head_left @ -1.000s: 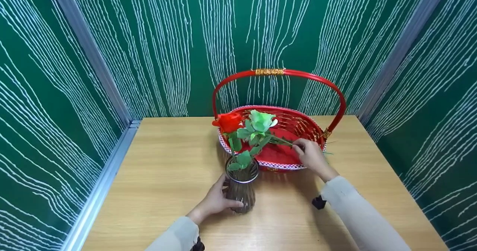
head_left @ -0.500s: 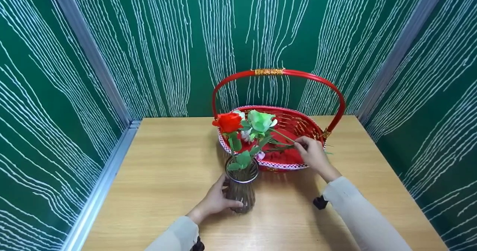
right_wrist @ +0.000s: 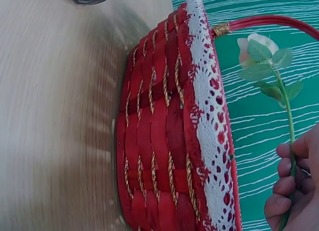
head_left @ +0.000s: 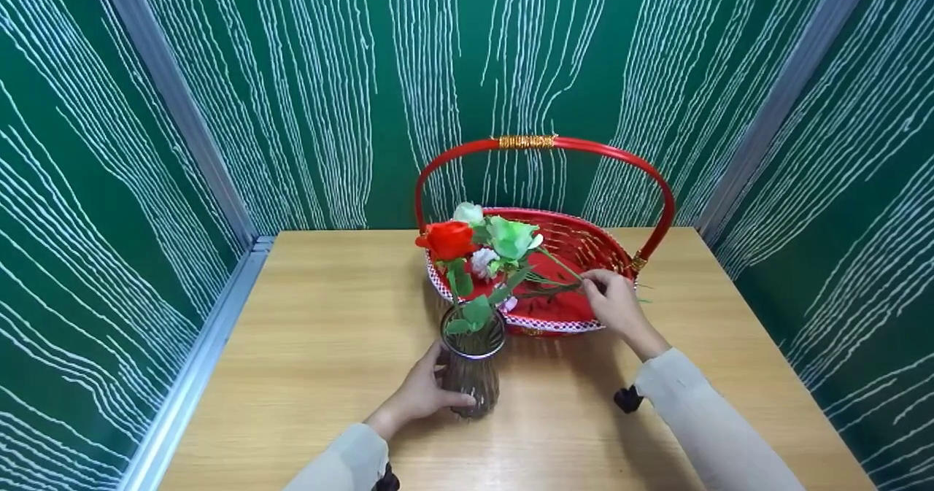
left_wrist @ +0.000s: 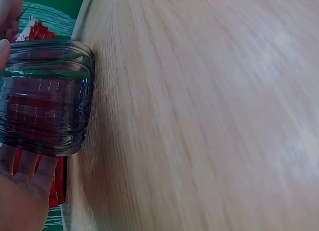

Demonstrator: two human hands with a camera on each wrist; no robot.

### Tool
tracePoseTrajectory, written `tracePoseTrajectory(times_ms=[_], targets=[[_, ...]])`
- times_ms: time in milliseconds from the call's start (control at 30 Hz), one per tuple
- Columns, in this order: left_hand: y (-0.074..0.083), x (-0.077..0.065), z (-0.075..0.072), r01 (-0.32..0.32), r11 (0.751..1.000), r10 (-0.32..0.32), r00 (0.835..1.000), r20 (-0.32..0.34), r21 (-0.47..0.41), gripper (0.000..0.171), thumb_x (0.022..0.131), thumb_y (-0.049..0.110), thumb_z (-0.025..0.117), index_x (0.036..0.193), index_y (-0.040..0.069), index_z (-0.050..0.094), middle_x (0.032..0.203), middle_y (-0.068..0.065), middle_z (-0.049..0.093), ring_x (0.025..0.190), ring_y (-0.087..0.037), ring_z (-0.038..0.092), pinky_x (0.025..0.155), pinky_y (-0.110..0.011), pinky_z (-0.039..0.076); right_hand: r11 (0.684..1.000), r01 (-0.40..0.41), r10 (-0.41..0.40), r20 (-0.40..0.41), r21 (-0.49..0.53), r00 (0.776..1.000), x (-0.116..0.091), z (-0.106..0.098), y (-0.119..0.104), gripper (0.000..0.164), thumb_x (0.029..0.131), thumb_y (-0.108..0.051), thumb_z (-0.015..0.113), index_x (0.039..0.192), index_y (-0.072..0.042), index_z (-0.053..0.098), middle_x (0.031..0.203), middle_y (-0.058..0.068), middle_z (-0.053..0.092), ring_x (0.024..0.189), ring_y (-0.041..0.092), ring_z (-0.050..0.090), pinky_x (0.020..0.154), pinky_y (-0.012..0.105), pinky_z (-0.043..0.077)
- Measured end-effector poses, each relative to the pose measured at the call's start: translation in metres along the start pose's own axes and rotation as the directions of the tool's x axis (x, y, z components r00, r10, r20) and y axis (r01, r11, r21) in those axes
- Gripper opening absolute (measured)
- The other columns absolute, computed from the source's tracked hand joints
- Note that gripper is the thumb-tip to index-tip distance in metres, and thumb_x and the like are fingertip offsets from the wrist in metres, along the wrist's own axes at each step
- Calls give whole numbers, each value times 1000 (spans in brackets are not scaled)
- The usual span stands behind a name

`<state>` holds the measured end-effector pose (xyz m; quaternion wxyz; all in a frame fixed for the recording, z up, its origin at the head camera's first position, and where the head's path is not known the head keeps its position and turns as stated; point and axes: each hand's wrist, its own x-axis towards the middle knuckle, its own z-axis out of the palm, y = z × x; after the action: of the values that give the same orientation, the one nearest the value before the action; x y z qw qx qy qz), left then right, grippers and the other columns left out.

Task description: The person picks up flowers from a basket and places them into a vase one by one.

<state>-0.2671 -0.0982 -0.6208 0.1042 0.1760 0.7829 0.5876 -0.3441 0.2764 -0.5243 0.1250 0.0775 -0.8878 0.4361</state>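
While the left hand (head_left: 419,395) clasps the glass vase (head_left: 474,378), the right hand (head_left: 614,303) pinches a pale rose (right_wrist: 281,87) over the red basket (head_left: 547,325), long axis slanting leftward, the vase lying left and nearer the person!

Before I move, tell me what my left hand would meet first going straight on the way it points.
Past the vase in its grip, your left hand would likely meet the near side of the red basket first; the gap between them is hard to judge.
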Motion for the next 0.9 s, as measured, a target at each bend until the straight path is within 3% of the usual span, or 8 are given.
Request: tracePoseTrajectory(times_ms=[100,333,500,667,900], targets=[[0,0,0,5,1000,-5,1000,2,0,110,78,16,100,165,4,33,143,-20,57,141,-45,56,118,-55,54,1000,0,0,-2,29,1000,-1,0,0,21,108,-2,58,115,6,76,104,23,79,97,33,74,75,15,51],[1,-1,0,-4,1000,4,1000,-2,2,111,78,16,100,166,5,33,143,-20,58,140,-44,57,117,-55,55,991,-3,8,-35,131,999,-4,1,-6,17,109,-4,60,113,4,75,98,17,74,84,5,64,71,16,49],[0,0,1,-11,1000,11,1000,-5,0,107,78,17,100,163,5,36,141,-20,58,139,-45,58,116,-54,56,981,10,8,-94,194,996,-4,3,-12,15,108,3,58,111,10,72,86,-1,64,76,5,52,66,16,43],[-2,0,1,3,1000,-3,1000,-3,-8,102,78,16,100,159,5,40,141,-20,57,139,-45,59,115,-52,57,957,16,23,-133,288,991,-3,6,-17,12,105,7,60,109,14,70,83,-13,63,76,3,53,68,14,45],[-3,0,1,0,1000,0,1000,-6,-7,103,77,15,101,159,4,40,141,-20,57,138,-46,59,115,-52,57,906,-1,54,-112,424,992,-6,6,-26,14,106,3,63,112,14,69,86,-15,70,82,6,60,71,15,54]])
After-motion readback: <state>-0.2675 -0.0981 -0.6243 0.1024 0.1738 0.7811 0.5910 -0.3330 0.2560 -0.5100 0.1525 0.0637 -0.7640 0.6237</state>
